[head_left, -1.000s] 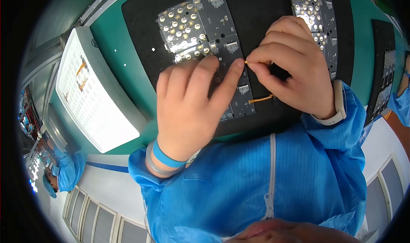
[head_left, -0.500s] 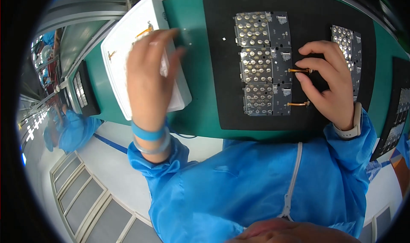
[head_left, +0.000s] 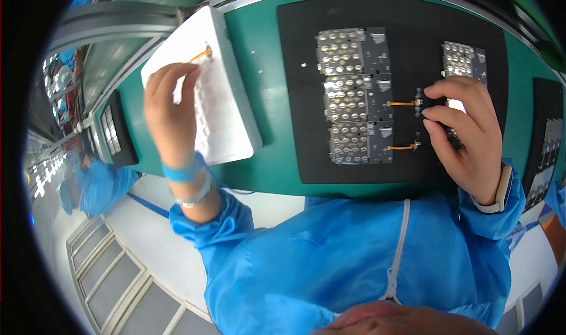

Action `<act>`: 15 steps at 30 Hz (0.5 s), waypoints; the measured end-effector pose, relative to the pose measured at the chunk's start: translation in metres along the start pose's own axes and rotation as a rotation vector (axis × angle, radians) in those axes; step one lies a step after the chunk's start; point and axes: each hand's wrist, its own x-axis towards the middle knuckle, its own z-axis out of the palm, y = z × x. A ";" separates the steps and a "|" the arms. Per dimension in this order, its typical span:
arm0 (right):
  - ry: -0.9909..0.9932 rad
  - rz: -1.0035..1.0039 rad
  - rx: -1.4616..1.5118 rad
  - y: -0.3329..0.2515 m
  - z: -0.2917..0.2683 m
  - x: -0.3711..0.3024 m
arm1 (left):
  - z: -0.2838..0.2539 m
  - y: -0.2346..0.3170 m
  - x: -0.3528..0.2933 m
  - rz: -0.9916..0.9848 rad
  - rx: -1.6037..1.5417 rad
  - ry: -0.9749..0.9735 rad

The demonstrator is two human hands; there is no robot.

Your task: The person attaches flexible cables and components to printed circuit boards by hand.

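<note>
The left hand is hanging over the white tray, with its fingertips just beside an orange strip that is lying there. Its grip is looking narrow, but one cannot tell if it is pinching anything. The right hand is hovering over the black mat, its fingers curling loosely with a gap between them, and no thing is showing in its grip. The long dark board is lying flat on the mat, and it is made of three parts in a row. The middle strip and the bottom strip are sticking out from its right edge, so two parts are looking done. The top part is showing no strip, so that one seems to be left. Whether the strips are joined tightly is too small to tell. Over to the right, a second board is lying on the mat, and the right hand is hiding some of it. The left hand is covering some of the tray too. A tiny white bit is lying on the mat, and the green table is holding everything up.
</note>
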 end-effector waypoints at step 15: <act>0.065 -0.135 0.246 0.029 0.046 0.037 | 0.062 0.124 0.019 0.302 -0.576 0.017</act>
